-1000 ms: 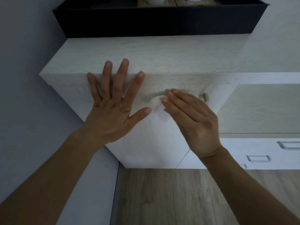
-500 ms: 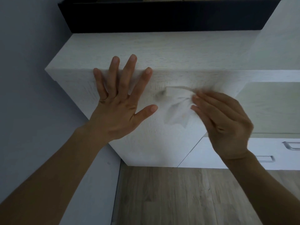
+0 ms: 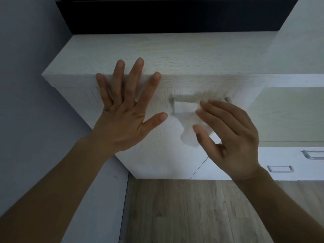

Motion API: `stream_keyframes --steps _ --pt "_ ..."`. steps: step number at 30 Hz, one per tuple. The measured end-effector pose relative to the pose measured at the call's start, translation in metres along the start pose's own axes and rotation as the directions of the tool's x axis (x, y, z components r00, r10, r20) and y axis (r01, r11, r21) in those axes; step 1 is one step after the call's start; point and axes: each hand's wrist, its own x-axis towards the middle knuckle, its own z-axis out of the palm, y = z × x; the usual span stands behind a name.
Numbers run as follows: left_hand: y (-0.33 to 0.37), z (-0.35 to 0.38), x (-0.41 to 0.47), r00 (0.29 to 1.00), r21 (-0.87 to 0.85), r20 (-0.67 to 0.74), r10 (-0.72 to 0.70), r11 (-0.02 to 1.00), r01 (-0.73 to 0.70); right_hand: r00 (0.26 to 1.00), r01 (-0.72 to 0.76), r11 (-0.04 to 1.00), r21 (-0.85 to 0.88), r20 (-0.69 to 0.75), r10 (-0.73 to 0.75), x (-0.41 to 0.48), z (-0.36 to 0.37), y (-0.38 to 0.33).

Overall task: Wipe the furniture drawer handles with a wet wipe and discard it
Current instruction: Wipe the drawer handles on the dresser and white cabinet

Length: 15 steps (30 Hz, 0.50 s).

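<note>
Right hand (image 3: pixel 233 135) pinches wipe (image 3: pixel 188 123) on handle (image 3: pixel 182 99); wrap it fully, sliding along while open left hand (image 3: pixel 122 116) braces drawer (image 3: pixel 201 85)

Black box (image 3: pixel 175 16) atop the cabinet — wood floor (image 3: pixel 175 213), grey wall (image 3: pixel 22 85).

Brightness: dim overall, cool grey-blue cast.
Light source: brighter toward the right of the frame, where the pale cabinet (image 3: pixel 289 116) panel glows.
Shadows: soft shade under the left hand (image 3: pixel 126 109); dark box (image 3: pixel 175 14) at the top nearly black, no detail.
Blur: right hand (image 3: pixel 233 137) and wipe (image 3: pixel 189 123) smeared at the edges.
Distortion: wide-angle bending, cabinet edges splay toward the corners.
Glare: faint sheen on the lower-right handles (image 3: pixel 280 168).
</note>
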Motion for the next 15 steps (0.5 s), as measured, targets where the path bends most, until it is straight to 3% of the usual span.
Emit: stream_keyframes --steps 4,11,15 --pt "0.000 0.000 0.000 1.000 0.014 -0.004 0.001 1.000 -0.001 0.985 -0.158 0.987 0.039 -0.067 0.160 0.004 0.013 -0.011" --pt "0.000 -0.001 0.000 1.000 0.025 -0.011 0.005 1.000 -0.004 0.996 0.031 0.999 0.012 -0.083 -0.030 0.010 0.037 -0.012" --pt "0.001 -0.002 0.000 1.000 0.005 -0.011 0.002 1.000 -0.002 0.996 0.015 0.998 -0.064 -0.082 -0.020 -0.004 0.014 0.009"
